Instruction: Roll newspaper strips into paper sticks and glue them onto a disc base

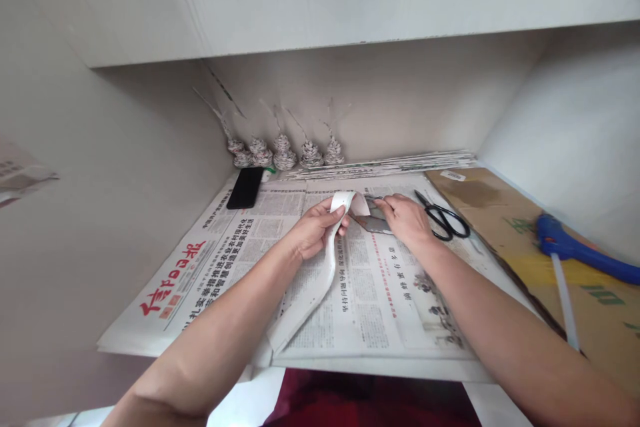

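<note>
White paper strip (325, 272) is in your left hand (316, 230), pinched between thumb and fingers, top end looped over, tail running down across the newspaper (273, 240) to the near edge; your right hand (407, 217) is curled by a grey blade (374, 223), can't tell exactly what it grips. Black-handled scissors (431, 208) lie just right of that hand, blue glue gun (555, 238) farther right on cardboard (480, 203). Black phone (245, 188) at left, five coiled paper pieces (285, 156) stand at the back, thin paper sticks (390, 165) beside them
</note>
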Demonstrator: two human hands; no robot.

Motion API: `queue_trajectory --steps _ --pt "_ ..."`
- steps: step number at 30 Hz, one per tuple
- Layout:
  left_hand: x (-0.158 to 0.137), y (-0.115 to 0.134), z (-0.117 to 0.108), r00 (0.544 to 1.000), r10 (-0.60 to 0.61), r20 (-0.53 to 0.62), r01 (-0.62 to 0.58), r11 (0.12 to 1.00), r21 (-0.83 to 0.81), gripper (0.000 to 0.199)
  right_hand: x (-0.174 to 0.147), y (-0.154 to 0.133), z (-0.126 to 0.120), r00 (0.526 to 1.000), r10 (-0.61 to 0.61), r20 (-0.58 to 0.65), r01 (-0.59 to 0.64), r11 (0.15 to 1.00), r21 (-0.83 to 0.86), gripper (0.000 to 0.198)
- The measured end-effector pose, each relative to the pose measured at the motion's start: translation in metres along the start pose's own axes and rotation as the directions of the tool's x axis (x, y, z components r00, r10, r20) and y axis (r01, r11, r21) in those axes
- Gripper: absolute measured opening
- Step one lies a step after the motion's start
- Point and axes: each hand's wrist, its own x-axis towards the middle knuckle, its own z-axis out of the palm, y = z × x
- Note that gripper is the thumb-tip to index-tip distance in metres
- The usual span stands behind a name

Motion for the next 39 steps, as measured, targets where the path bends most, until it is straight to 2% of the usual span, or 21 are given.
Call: queue_trajectory --steps 5,9,11,14,17,19,21,24,25,27,29,30,32,33,35,39 --pt "0.000 0.003 0.000 1.000 0.010 -0.010 -0.010 1.000 -0.012 0.033 -0.001 0.001 -0.007 0.999 -0.014 -0.041 0.017 0.997 0.074 0.037" --pt "-0.002 0.006 0.002 1.000 0.025 -0.002 -0.025 1.000 0.000 0.038 0.001 0.001 -0.006 0.997 -0.072 -0.017 0.074 0.986 0.151 0.025" --pt "-0.003 0.007 0.004 1.000 0.026 0.013 -0.026 1.000 0.001 0.038 0.001 0.000 -0.003 0.997 -0.082 -0.014 0.083 0.977 0.195 0.025" --pt "-0.004 0.007 0.006 0.999 0.016 0.033 -0.016 1.000 -0.001 0.039 0.001 0.000 0.001 0.997 -0.073 -0.025 0.077 0.966 0.248 0.031" --pt "-0.005 0.005 0.008 0.998 0.014 0.058 -0.014 1.000 0.006 0.036 0.001 0.000 0.000 0.999 -0.023 -0.031 0.030 0.974 0.224 0.020" --pt "-0.005 0.003 0.008 0.997 0.021 0.075 -0.022 1.000 0.011 0.032 0.001 -0.001 -0.007 0.998 0.024 -0.060 -0.012 0.981 0.192 0.015" --pt "-0.004 0.001 0.007 0.996 0.032 0.081 -0.033 0.999 0.013 0.030 0.001 -0.004 -0.020 0.989 0.065 -0.136 -0.037 0.980 0.197 0.025" --pt "-0.002 -0.002 0.005 0.996 0.053 0.072 -0.055 0.998 0.020 0.032 -0.001 -0.015 -0.043 0.964 0.100 -0.246 -0.014 0.944 0.329 0.033" --pt "-0.001 -0.002 0.005 0.996 0.057 0.071 -0.059 0.998 0.026 0.033 -0.002 -0.020 -0.050 0.970 0.108 -0.216 -0.009 0.910 0.415 0.034" --pt "-0.001 -0.003 0.004 0.996 0.055 0.077 -0.058 0.997 0.050 0.036 -0.004 -0.031 -0.058 0.996 0.094 0.007 -0.077 0.769 0.635 0.043" --pt "-0.001 -0.003 0.005 0.994 0.036 0.103 -0.047 0.994 0.101 0.037 -0.005 -0.040 -0.058 0.960 0.015 0.278 -0.242 0.540 0.806 0.044" --pt "-0.002 -0.004 0.005 0.992 0.017 0.121 -0.034 0.990 0.136 0.037 -0.006 -0.044 -0.056 0.932 -0.019 0.362 -0.321 0.416 0.851 0.042" --pt "-0.002 -0.005 0.004 0.990 -0.031 0.141 0.003 0.981 0.196 0.037 -0.006 -0.049 -0.048 0.905 -0.011 0.425 -0.413 0.207 0.887 0.036" --pt "-0.002 -0.006 0.004 0.989 -0.054 0.134 0.025 0.976 0.214 0.038 -0.006 -0.051 -0.044 0.902 0.024 0.431 -0.430 0.134 0.893 0.034" --pt "-0.001 -0.010 0.002 0.994 -0.073 0.083 0.052 0.971 0.233 0.040 -0.006 -0.053 -0.037 0.898 0.111 0.426 -0.434 0.059 0.899 0.033" --pt "0.005 -0.017 -0.004 0.993 0.050 -0.108 -0.013 0.949 0.314 0.041 -0.006 -0.056 -0.033 0.895 0.180 0.408 -0.421 0.046 0.906 0.033"
